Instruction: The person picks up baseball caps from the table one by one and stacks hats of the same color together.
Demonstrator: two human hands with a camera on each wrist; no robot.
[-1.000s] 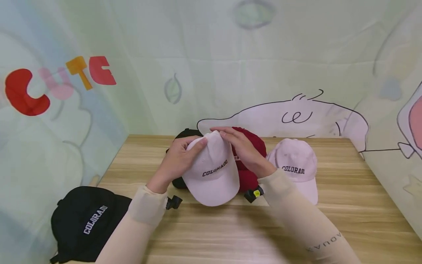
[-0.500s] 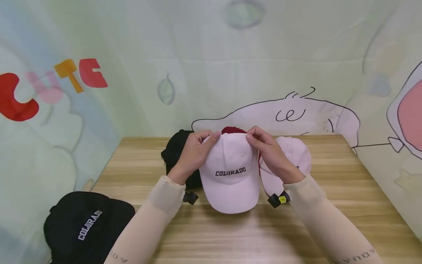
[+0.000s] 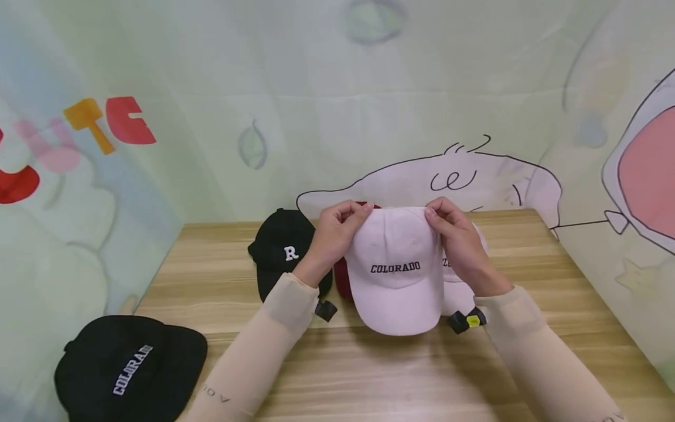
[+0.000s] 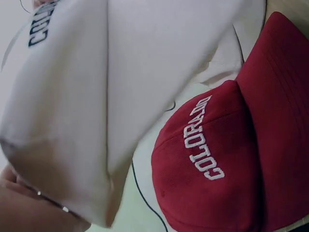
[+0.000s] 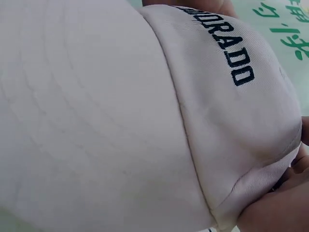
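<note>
A white baseball cap point(image 3: 395, 252) lettered COLORADO hangs upright above the table, brim down and front toward me. My left hand point(image 3: 336, 237) pinches the top of its crown on the left side. On the right side of the crown my right hand point(image 3: 464, 249) pinches it too, thumb in front. Behind the held cap is a red cap point(image 4: 203, 159), mostly hidden in the head view. Another white cap point(image 3: 457, 296) lies partly covered behind my right hand. To the left of my left hand sits a black cap point(image 3: 282, 243) with a white letter R.
A second black cap point(image 3: 129, 369), lettered COLORADO, lies at the table's near left corner beside my left forearm. The wooden table point(image 3: 316, 381) meets a printed cloth backdrop point(image 3: 337, 135) at the back and sides.
Both hands have carried the white cap to the right and turned its front squarely toward me. My right hand has gone from straighter fingers to a pinch. The black R cap is more exposed.
</note>
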